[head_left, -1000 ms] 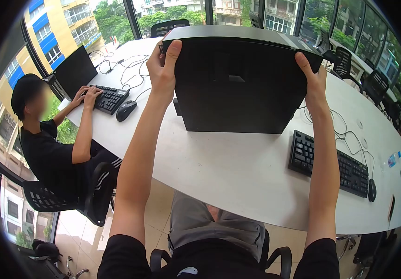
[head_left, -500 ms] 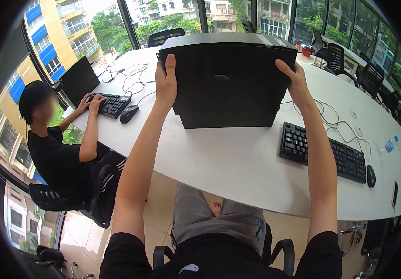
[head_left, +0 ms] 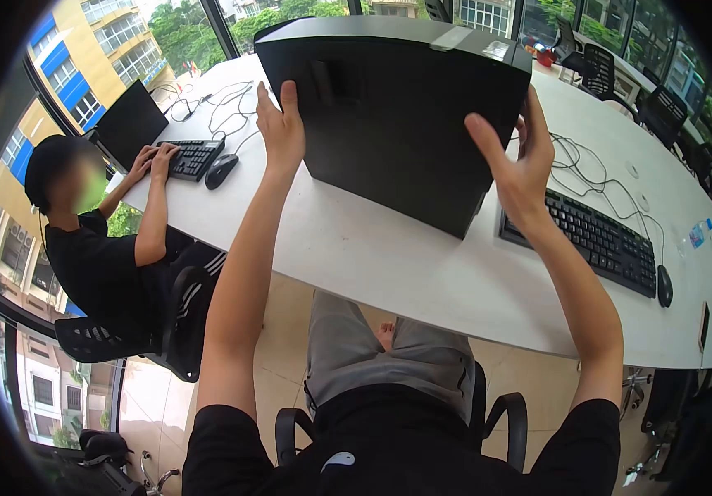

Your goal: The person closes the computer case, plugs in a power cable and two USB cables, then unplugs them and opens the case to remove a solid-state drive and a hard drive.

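Observation:
A large black computer case [head_left: 389,124] stands upright on the white table [head_left: 347,256], turned at an angle in front of me. Two pale labels lie on its top. My left hand [head_left: 281,132] is at its left edge, thumb across the broad face and fingers along the side. At the right edge, my right hand [head_left: 525,169] has its thumb over the face and its fingers wrapped round behind, partly hidden. A black keyboard [head_left: 604,244] lies close under my right forearm, its left end partly behind the wrist.
Right of the keyboard are a mouse [head_left: 664,286], a water bottle [head_left: 696,236] and a phone [head_left: 704,325]. To the left, a person [head_left: 95,240] types on another keyboard [head_left: 192,159], with a mouse [head_left: 221,171] and monitor [head_left: 131,124] nearby. Loose cables [head_left: 228,103] lie behind.
The computer case has turned, its right side swinging nearer to me and its top tilting into view. My right hand has shifted round the right edge; my head view has dipped slightly.

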`<state>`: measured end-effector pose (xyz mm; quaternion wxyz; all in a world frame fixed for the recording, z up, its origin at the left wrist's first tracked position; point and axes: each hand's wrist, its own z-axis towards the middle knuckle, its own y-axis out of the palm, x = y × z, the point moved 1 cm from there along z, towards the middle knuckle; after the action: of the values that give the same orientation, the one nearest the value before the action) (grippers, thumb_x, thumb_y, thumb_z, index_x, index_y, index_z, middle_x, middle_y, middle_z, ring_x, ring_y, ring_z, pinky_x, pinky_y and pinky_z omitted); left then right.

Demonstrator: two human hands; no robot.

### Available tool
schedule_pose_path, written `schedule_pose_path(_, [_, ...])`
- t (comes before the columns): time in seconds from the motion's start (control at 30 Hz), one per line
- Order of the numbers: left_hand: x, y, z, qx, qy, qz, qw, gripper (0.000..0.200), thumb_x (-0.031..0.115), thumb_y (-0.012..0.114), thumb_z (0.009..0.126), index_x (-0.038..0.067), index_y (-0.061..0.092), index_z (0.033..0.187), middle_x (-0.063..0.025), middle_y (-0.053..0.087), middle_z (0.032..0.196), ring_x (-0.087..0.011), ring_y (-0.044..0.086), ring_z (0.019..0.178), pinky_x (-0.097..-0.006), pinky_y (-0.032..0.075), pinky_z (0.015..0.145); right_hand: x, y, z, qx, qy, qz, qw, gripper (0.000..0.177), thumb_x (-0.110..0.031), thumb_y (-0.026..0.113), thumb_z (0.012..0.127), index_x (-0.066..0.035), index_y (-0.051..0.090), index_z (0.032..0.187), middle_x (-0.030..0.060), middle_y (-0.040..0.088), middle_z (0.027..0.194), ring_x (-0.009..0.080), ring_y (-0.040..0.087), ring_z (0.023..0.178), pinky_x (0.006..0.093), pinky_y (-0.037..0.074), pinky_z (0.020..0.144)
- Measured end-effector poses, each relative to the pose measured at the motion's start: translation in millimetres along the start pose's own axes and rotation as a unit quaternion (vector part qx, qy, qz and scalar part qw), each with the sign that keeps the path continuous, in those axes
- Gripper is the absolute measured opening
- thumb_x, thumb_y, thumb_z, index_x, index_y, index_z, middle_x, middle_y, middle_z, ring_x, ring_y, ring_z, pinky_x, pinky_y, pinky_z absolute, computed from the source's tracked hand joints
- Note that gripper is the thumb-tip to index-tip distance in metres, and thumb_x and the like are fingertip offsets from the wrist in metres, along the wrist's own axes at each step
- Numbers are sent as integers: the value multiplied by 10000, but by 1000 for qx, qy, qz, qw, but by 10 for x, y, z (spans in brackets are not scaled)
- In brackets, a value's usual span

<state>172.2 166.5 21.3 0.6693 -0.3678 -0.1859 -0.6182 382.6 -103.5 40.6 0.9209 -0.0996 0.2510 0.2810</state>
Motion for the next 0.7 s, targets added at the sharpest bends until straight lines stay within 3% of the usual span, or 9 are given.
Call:
schedule_pose_path(0.03, [-38,85,-21,50,-46,27,997,916,652,345,1096,-96,247,1616,-335,351,1625,-464,289,1541,-489,223,1271,-68,-24,-116,-12,-22,-15,1000,845,-261,891,861,44,455,1518,161,659,1331,222,625,1218,379,461,1061])
schedule_pose_path(0.1, [-135,125,-181,20,-87,22,996,978,704,264,1083,-109,210,1623,-334,313,1652,-453,251,1567,-470,201,1284,-256,-79,-277,-48,-65,-13,997,904,-224,896,849,35,400,1559,167,601,1422,220,579,1304,387,451,1086])
schedule_pose_path(0.2, [-342,228,-549,-35,-110,-16,993,982,712,241,1081,-98,177,1633,-315,262,1679,-434,220,1582,-462,184,1290,-340,-143,-512,-94,15,140,986,993,-222,909,838,29,325,1600,168,563,1467,239,534,1372,405,429,1129])
schedule_pose_path(0.33, [-357,454,-1275,-93,-152,-85,980,984,724,203,1077,-57,81,1662,-258,145,1733,-385,149,1612,-432,143,1311,-78,-230,-852,-289,240,137,917,1050,-295,927,824,54,296,1588,199,572,1451,281,531,1390,430,394,1174])
schedule_pose_path(0.43, [-219,452,-1389,-137,-200,-186,952,987,736,179,1071,-28,21,1676,-208,92,1754,-349,121,1618,-411,138,1318,-29,-178,-1077,-288,210,82,931,1013,-329,920,828,59,321,1547,228,592,1422,290,579,1339,424,415,1154])
schedule_pose_path(0.47, [-269,452,-1413,-171,-218,-257,926,988,742,174,1067,-20,26,1679,-203,121,1748,-340,148,1611,-410,159,1314,-41,-193,-1078,-298,220,72,926,976,-338,907,831,60,335,1515,274,606,1384,353,627,1281,421,444,1127])
schedule_pose_path(0.57, [-375,450,-1337,-238,-259,-390,851,967,734,176,1068,-13,65,1671,-201,182,1725,-328,206,1587,-412,195,1304,-154,-173,-1157,-306,149,65,938,966,-315,880,848,79,314,1524,306,617,1344,422,653,1234,437,465,1106])
schedule_pose_path(0.6, [-361,406,-1294,-247,-271,-402,839,957,728,179,1070,-14,82,1666,-203,198,1716,-326,221,1578,-413,203,1301,-208,-153,-1184,-336,128,68,931,990,-310,861,849,111,282,1533,379,500,1462,491,570,1332,458,442,1146])
schedule_pose_path(0.7, [-234,112,-1077,-250,-282,-405,833,926,708,189,1076,-17,134,1649,-208,245,1689,-320,267,1551,-416,228,1292,-429,-10,-1348,-357,59,90,928,1006,-328,839,859,142,262,1535,422,299,1597,517,425,1461,477,386,1207])
